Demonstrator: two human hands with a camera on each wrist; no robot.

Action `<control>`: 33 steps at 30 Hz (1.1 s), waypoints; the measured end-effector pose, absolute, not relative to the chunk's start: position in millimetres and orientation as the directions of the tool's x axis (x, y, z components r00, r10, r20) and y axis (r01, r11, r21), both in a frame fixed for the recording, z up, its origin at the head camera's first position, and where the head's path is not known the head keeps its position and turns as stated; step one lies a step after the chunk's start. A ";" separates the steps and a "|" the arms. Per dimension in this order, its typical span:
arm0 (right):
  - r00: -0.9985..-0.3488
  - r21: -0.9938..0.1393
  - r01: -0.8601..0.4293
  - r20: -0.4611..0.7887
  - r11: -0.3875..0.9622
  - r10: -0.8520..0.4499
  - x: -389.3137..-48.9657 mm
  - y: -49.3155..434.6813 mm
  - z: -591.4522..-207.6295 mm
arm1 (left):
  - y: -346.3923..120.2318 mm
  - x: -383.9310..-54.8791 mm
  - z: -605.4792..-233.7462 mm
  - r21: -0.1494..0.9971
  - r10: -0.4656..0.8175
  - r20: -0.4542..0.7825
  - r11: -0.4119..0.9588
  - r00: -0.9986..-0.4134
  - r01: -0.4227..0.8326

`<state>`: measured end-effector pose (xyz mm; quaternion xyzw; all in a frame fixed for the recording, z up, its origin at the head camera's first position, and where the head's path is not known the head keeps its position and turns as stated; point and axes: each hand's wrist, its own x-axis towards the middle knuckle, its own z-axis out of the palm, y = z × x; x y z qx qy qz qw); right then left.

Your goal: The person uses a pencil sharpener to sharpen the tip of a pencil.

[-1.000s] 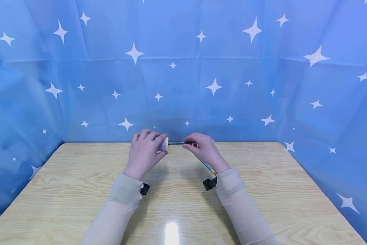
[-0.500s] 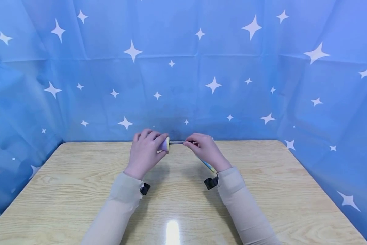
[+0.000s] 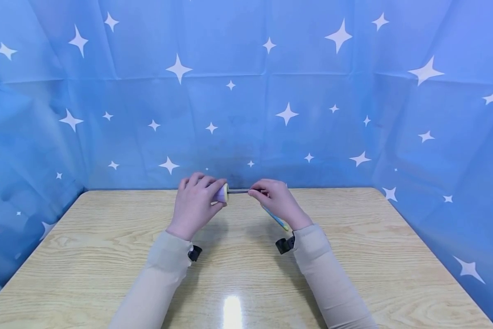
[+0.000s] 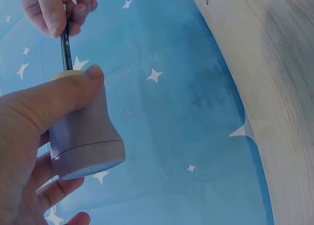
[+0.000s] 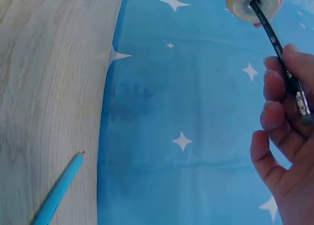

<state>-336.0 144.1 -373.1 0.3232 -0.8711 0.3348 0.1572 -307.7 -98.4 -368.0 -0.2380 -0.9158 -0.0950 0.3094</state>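
My left hand grips a pale purple pencil sharpener with a yellow rim, held on its side above the far part of the table. Its thumb lies along the top of the body near the rim, in the left wrist view. A dark pencil with white lettering and an eraser end enters the hole in the sharpener's face. My right hand pinches this pencil between thumb and fingers toward its eraser end. The pencil's tip is hidden inside the sharpener.
A light blue pencil lies on the wooden table, beneath my right wrist, its yellow end toward me in the head view. Behind the far table edge hangs a blue cloth with white stars, which also surrounds both sides.
My right hand has shifted very slightly to the right, with the dark pencil still in the sharpener. My left hand and the sharpener stay almost in place.
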 end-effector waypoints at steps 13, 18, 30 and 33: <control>-0.792 -0.536 -0.606 0.472 0.588 -0.387 -338.7 162.1 -369.5 | -108.2 -308.4 -364.7 0.072 0.330 0.629 0.877 -0.704 0.475; -0.814 -0.553 -0.575 0.465 0.603 -0.349 -343.2 173.8 -369.7 | -110.3 -306.6 -362.5 0.091 0.309 0.636 0.879 -0.707 0.467; -0.901 -0.669 -0.429 0.367 0.607 -0.232 -358.3 211.6 -385.1 | -109.5 -306.6 -361.6 0.097 0.317 0.631 0.874 -0.708 0.477; -0.920 -0.682 -0.388 0.326 0.619 -0.218 -361.7 219.2 -391.0 | -108.9 -306.4 -362.1 0.096 0.320 0.629 0.872 -0.709 0.479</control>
